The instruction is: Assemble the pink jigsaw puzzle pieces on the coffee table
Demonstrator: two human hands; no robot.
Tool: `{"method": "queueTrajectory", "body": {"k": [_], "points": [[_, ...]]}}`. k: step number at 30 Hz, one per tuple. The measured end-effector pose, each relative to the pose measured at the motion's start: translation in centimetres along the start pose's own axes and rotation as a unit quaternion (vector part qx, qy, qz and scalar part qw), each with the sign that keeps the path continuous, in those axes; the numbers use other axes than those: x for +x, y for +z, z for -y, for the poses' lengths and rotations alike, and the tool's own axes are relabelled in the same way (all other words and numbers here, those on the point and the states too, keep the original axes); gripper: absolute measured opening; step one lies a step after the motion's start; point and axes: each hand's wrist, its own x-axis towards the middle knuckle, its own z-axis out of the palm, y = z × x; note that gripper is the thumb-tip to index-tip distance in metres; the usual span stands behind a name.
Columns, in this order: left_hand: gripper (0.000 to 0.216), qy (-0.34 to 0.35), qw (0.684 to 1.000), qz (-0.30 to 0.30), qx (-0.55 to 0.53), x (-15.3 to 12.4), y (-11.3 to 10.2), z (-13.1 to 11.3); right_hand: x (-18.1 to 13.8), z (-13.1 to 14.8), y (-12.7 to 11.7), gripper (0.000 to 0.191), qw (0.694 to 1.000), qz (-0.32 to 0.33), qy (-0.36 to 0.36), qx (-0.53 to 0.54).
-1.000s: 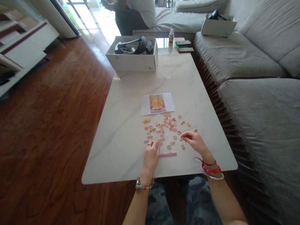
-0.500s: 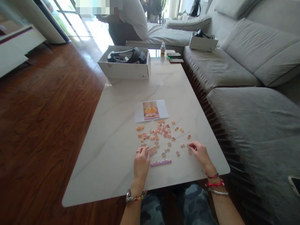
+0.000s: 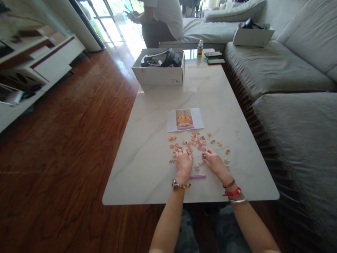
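Note:
Loose jigsaw puzzle pieces (image 3: 195,141) in orange, pink and pale tones lie scattered over the white table (image 3: 131,168). My left hand (image 3: 183,162) is over the left part of the pieces with its fingers curled down; what they hold is hidden. To its right, my right hand (image 3: 214,163) pinches a small puzzle piece (image 3: 204,156) at the fingertips. A joined purple strip of puzzle (image 3: 198,176) lies nearest me, between my wrists. Beyond the pieces, a printed picture sheet (image 3: 171,121) shows a yellow figure on a pink base.
A white box (image 3: 161,76) with a black headset (image 3: 168,58) stands at the table's far end. Near it are a small bottle (image 3: 200,48) and phones (image 3: 213,54). A grey sofa (image 3: 297,123) runs along the right. A person (image 3: 168,21) sits beyond the table.
My left hand has moved forward onto the pieces; the pale strip in its fingers no longer shows. My right hand has come left, closer to the left hand. The view has swung left.

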Motion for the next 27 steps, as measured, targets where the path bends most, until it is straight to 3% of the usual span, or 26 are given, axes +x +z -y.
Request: {"method": "queueTrajectory", "body": {"k": [8, 14, 17, 21, 24, 27], "points": [[0.01, 0.037, 0.999, -0.005, -0.037, 0.4, 0.1, 0.4, -1.4, -1.7, -1.0, 0.012, 0.999, -0.011, -0.008, -0.029], [0.01, 0.071, 0.973, 0.097, -0.199, -0.6, 0.3, -1.0, -2.9, -3.3, -1.8, 0.011, 0.998, -0.029, -0.004, -0.048], [0.011, 0.111, 0.976, 0.112, -0.147, -1.4, 1.3, -2.9, -3.2, -3.7, -1.7, 0.011, 0.999, -0.032, 0.006, -0.035], [0.016, 0.193, 0.976, 0.087, -0.043, -1.6, 2.3, -4.9, -3.4, -3.5, -1.7, 0.018, 0.998, -0.056, 0.007, 0.005], [0.018, 0.212, 0.974, 0.077, -0.025, -1.6, 2.0, -4.6, -4.0, -3.2, -2.2, 0.019, 0.997, -0.075, 0.004, 0.025], [0.02, 0.188, 0.98, 0.053, -0.039, -2.4, 1.0, -2.7, -5.1, -3.3, -2.6, 0.018, 0.997, -0.072, 0.002, 0.028]]}}
